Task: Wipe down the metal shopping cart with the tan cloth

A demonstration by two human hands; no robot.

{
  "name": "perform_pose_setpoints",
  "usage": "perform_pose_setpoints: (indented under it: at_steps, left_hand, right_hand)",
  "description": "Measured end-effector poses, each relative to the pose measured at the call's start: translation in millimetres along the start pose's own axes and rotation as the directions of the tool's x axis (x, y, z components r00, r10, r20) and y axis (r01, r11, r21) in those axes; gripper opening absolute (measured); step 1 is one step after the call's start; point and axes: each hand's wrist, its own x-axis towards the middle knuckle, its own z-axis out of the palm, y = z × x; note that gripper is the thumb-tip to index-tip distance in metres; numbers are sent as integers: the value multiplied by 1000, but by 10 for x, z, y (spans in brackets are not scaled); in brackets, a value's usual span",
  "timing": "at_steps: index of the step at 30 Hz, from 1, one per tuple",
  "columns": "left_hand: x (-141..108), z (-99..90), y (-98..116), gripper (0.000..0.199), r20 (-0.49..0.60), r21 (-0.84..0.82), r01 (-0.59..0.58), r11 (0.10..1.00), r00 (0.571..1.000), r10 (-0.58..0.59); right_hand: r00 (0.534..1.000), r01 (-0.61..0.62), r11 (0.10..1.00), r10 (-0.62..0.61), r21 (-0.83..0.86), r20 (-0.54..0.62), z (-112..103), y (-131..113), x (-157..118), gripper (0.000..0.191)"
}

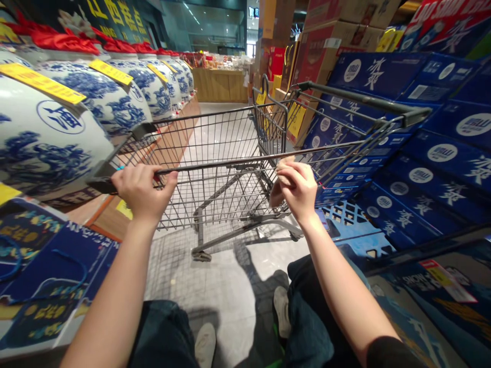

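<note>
A grey wire shopping cart point(218, 197) stands sideways in front of me, its handle point(356, 97) off to the right. My left hand point(143, 189) is closed over the near top rail, close to the grey plastic corner point(102, 179). At the right part of the same rail, my right hand point(301, 186) has its fingers closed around a beige cloth point(284, 171). Part of the cloth hangs below the rail. Wire mesh and the folding rear part of the cart show beyond my hands. The basket holds nothing that I can see.
Blue-and-white porcelain jars point(57, 128) with red cloth tops line a wooden ledge on the left. Stacked blue cartons point(422, 163) and a blue plastic pallet point(349, 214) stand close on the right. Gift boxes point(49, 276) sit at lower left. A wooden counter point(220, 84) stands farther down the aisle.
</note>
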Motion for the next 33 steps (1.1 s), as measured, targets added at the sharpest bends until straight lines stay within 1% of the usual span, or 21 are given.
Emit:
perform_pose_setpoints:
  at_steps: [2,5,7,10,12,15,17,21,22,24,27,29,33]
  left_hand:
    - [-1,3,2,43,-5,1,-4,1000,1000,4]
    - [-6,12,-15,44,-6,8,-8,1000,1000,8]
    - [-14,18,-40,43,-12,11,-17,1000,1000,18]
    - [-29,30,-85,40,-16,16,-41,999,999,41]
    - [-35,42,-112,38,-24,14,-52,999,998,53]
    - [-35,61,-133,36,-32,-3,-59,998,998,58]
    - [-34,65,-131,35,-39,-12,-46,999,998,46]
    - [-39,39,-93,33,-25,0,-32,999,999,32]
    - [-41,30,-80,33,-17,3,-35,999,999,35]
    - [-43,17,-60,33,-12,7,-35,999,999,35]
    - [-41,11,-43,32,-13,10,-25,1000,1000,25]
    - [-41,14,-40,31,-11,11,-21,1000,1000,21]
    - [-42,16,-42,29,-4,21,-16,1000,1000,16]
  right_hand:
    - [999,-10,1000,10,-7,-41,4,-3,0,30]
    - [999,-40,999,40,-26,-1,47,-1,-25,33]
    - [999,-42,999,42,-13,16,72,-8,-35,31]
    - [999,-29,999,30,25,-40,81,-28,-21,28]
    - [998,-30,999,32,27,-55,95,-43,-11,28]
    - [999,-32,999,32,15,-15,139,-74,-6,28]
    - [1000,-16,1000,16,15,-6,160,-96,5,28]
    - [998,13,1000,-12,8,-61,187,-121,24,30]
    - [998,9,1000,-9,-2,-58,205,-124,18,31]
    - [1000,-10,1000,10,-8,-16,250,-133,-5,32]
    - [998,-47,998,46,39,32,291,-161,-26,30]
    - [999,-52,997,51,62,15,287,-181,-19,29]
    - [1000,-17,998,18,55,-9,312,-204,-21,32]
